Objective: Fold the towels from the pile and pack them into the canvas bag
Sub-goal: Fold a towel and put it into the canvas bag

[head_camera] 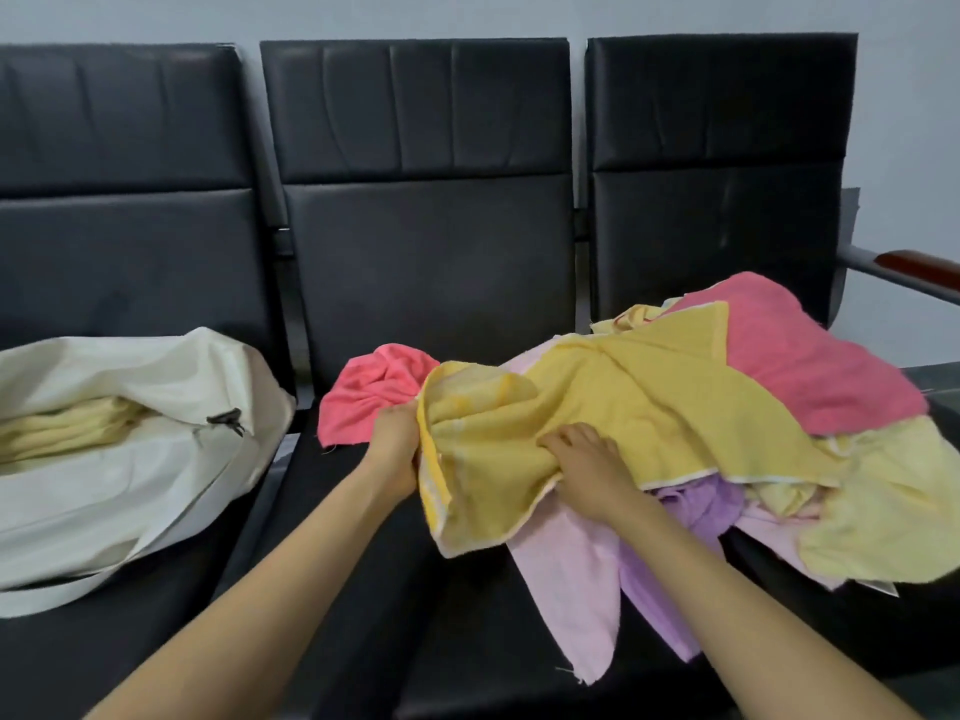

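- A person's left hand [395,444] grips the left edge of a yellow towel [623,407], fingers [402,415] curled round the bunched hem, above the middle seat of a black padded surface [363,589].
- The right hand [587,470] lies palm-down on the towel's near side, close to the left hand. Its fingers are bent and dug into the cloth, gathering a fold.
- The yellow towel drapes across the top of the pile [779,496], running from both hands back toward the right. Its near end hangs down over the front.
- The loose pile spreads over the middle and right seats. A coral towel [810,356] lies at the far right, partly under the yellow one.
- A second, crumpled coral towel [374,397] sits just left of the left hand.
- A pale pink towel [566,579] and a purple towel [691,511] trail out from under the pile toward the camera, beneath the right forearm. A pale yellow towel [883,511] sags at the right edge.
- The off-white canvas bag [130,485] lies slumped on the left seat, well apart from the pile, its mouth gaping.
- Folded yellow towels [67,428] are stacked inside the bag and show through the opening, with a small dark fastener [226,420] at its rim.
- Three black backrests [415,122] stand against a grey wall [467,13], and a wood-topped armrest [924,267] juts in at the far right.
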`<action>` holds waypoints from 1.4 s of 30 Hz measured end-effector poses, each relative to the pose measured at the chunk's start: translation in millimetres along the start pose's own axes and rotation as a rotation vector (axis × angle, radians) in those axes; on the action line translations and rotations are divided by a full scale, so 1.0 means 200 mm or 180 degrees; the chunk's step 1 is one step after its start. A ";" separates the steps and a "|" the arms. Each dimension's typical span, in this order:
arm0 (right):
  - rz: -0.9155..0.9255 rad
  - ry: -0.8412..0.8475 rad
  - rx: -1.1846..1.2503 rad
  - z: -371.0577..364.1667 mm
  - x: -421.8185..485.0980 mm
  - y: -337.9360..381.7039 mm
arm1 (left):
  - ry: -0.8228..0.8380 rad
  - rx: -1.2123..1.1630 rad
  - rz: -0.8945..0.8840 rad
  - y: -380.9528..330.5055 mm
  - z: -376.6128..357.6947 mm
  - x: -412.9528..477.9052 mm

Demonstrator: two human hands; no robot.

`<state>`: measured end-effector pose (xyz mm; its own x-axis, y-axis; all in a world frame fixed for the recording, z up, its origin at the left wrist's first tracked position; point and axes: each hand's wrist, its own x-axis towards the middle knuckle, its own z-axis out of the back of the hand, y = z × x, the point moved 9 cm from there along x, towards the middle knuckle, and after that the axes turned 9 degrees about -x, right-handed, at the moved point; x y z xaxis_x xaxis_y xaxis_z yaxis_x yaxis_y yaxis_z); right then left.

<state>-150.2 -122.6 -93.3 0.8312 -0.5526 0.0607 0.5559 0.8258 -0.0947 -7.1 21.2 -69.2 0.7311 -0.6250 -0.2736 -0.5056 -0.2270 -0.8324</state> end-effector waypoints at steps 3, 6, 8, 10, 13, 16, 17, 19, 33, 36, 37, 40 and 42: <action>-0.0532 -0.0786 0.0032 0.16 0.02 -0.04 | -0.0018 -0.0083 -0.0119 -0.07 0.15 -0.06; -0.0486 -0.0860 0.1185 0.25 0.02 0.04 | 0.0046 0.0087 0.0025 -0.09 0.26 -0.13; 0.0045 -0.0659 0.2439 0.28 -0.03 0.23 | -0.0212 0.0295 -0.0015 -0.10 0.36 -0.13; 0.0924 -0.0133 0.2868 0.29 -0.11 0.50 | -0.0534 0.0295 -0.0129 -0.13 0.43 -0.15; 0.1709 0.0429 0.2007 0.20 -0.21 0.74 | -0.0469 -0.0103 0.0217 -0.07 0.40 -0.19; 0.1631 0.0600 0.2269 0.18 -0.20 0.70 | 0.0092 -0.0313 0.0412 -0.03 0.28 -0.23; 0.1467 0.0578 0.2365 0.20 -0.18 0.66 | 0.0258 -0.0226 0.0376 -0.03 0.24 -0.23; 0.0698 0.0310 0.2702 0.23 -0.12 0.49 | 0.0464 0.0110 0.0155 -0.07 0.16 -0.25; 0.0749 0.0376 0.3545 0.43 -0.28 0.41 | 0.1574 0.3909 -0.2168 -0.15 -0.11 -0.36; 0.1025 0.0579 0.3637 0.49 -0.34 0.44 | 0.2162 0.4215 -0.1406 -0.07 -0.10 -0.36; 0.1054 0.0595 0.3447 0.51 -0.36 0.43 | 0.2114 0.4116 -0.1143 -0.07 -0.07 -0.36; 0.0825 0.0631 0.1769 0.49 -0.34 0.30 | 0.1849 0.4392 -0.1296 -0.17 -0.03 -0.38; 0.0737 0.0655 0.0778 0.46 -0.32 0.23 | 0.1606 0.5374 -0.1741 -0.24 -0.03 -0.42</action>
<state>-177.9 -39.0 -10.4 0.9306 -0.3392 -0.1375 0.3587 0.9199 0.1584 -47.9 80.7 -3.7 0.2850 -0.9573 0.0489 0.8863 0.2438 -0.3938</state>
